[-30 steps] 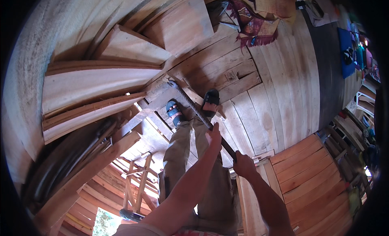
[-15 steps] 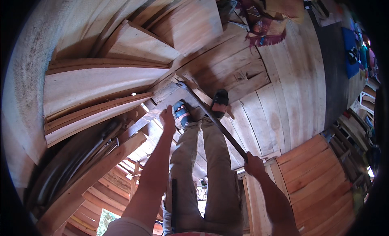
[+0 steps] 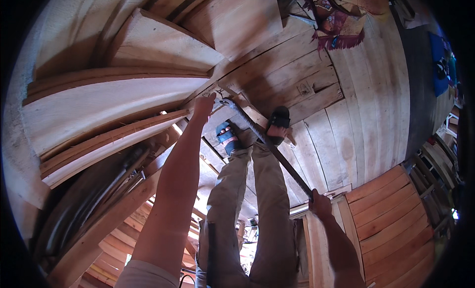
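My right hand (image 3: pixel 320 205) is wrapped round the near end of a long dark crowbar (image 3: pixel 287 165). The bar runs up and leftward across my right shin's line, and its hooked end (image 3: pixel 227 103) lies by a gap at the edge of the floor boards. Just left of that hook is my left hand (image 3: pixel 203 109), its fingers curled and one fingertip pointing up beside the pencil-marked wood (image 3: pixel 222 90). What those fingers hold, if anything, is hidden.
My sandalled feet (image 3: pixel 227 138) stand on the plank floor (image 3: pixel 324 144). Large boards (image 3: pixel 123 97) lean at the left. A fringed dark red cloth (image 3: pixel 341 33) lies at the far side, and reddish boards (image 3: pixel 388 214) are at the right.
My left hand has reached farther forward, up to the crowbar's hooked end. The view has shifted a little, and my right hand keeps its grip on the bar.
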Motion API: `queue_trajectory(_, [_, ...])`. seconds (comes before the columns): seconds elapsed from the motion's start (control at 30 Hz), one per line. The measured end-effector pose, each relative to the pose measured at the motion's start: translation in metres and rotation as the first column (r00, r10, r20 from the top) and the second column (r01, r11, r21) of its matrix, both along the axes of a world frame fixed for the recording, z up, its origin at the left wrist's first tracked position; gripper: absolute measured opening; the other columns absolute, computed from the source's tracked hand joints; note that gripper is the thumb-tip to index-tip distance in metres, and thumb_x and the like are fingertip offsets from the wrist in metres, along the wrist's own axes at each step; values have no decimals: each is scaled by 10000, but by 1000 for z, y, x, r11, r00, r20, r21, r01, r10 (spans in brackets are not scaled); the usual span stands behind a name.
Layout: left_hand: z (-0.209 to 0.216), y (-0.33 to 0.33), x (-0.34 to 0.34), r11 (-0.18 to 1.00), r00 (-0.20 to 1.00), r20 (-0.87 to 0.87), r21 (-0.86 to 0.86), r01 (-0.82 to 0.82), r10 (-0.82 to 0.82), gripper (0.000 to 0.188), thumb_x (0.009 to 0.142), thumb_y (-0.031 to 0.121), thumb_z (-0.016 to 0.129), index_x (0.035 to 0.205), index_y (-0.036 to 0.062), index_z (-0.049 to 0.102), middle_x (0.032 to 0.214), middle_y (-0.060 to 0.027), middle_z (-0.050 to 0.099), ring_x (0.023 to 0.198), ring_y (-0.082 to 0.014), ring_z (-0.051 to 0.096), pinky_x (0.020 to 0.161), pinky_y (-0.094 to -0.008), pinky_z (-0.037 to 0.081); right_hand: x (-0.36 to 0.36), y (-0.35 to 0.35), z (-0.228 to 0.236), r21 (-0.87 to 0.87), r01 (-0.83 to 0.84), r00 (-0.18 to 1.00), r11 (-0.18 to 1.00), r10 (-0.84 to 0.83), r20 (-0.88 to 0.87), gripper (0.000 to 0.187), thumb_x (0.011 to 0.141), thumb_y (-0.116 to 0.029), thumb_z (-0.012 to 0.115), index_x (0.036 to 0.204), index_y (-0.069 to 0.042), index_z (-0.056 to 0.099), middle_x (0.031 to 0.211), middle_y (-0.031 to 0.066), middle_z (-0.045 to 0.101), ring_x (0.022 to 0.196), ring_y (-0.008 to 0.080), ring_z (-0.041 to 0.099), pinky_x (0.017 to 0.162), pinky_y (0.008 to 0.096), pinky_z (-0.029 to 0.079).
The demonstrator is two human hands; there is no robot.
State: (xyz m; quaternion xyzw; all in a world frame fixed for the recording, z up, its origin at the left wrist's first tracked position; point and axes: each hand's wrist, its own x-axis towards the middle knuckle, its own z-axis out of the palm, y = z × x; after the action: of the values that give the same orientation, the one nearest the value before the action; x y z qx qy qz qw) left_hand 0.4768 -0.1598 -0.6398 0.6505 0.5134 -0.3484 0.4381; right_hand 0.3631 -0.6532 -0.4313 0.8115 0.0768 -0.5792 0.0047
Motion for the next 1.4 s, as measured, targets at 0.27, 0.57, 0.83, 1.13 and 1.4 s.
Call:
queue_trajectory(0.27, [-27, -24, 8, 995, 994, -46, 17, 97, -96, 472, 798, 368, 632, 666, -84, 603, 503, -169, 530, 375, -276, 532, 374, -410, 411, -27, -21, -35, 48, -20, 995, 999, 15, 99, 283, 806, -192, 638, 988, -47, 476, 677, 190, 599, 635, 380, 619, 580, 501, 487])
queue_trajectory(0.57, [-46, -31, 5, 968, 968, 20, 28, 251, -252, 288, 765, 161, 504, 665, -93, 598, 626, -234, 608, 474, -350, 613, 438, -454, 470, -45, -21, -61, 32, 111, 966, 993, -115, 233, 193, 843, -148, 618, 954, -60, 485, 815, 144, 609, 770, 377, 612, 658, 483, 485])
queue_trajectory(0.83, [-54, -35, -6, 958, 952, 146, 142, 250, -270, 282, 765, 170, 518, 722, -83, 637, 709, -273, 636, 560, -387, 646, 525, -459, 520, -39, -28, -88, -71, 252, 962, 965, -241, 128, 194, 813, -105, 640, 936, -42, 505, 862, 177, 613, 849, 409, 594, 739, 503, 456])
queue_trajectory(1.13, [-52, -30, 14, 962, 961, -56, -51, 267, -270, 302, 774, 181, 510, 753, -92, 635, 692, -255, 638, 559, -358, 658, 539, -441, 531, -31, -8, -38, -116, 254, 967, 960, -248, 65, 369, 794, -418, 677, 830, -64, 580, 740, 163, 648, 743, 368, 642, 672, 477, 485])
queue_trajectory(1.4, [-61, -10, 2, 578, 591, 324, -144, 803, -739, 270, 822, 219, 540, 677, -9, 532, 570, -113, 481, 519, -258, 544, 447, -397, 381, -39, 22, 66, -56, 194, 914, 979, -160, 372, 250, 787, -254, 692, 710, -78, 531, 640, 149, 582, 620, 372, 588, 578, 482, 460])
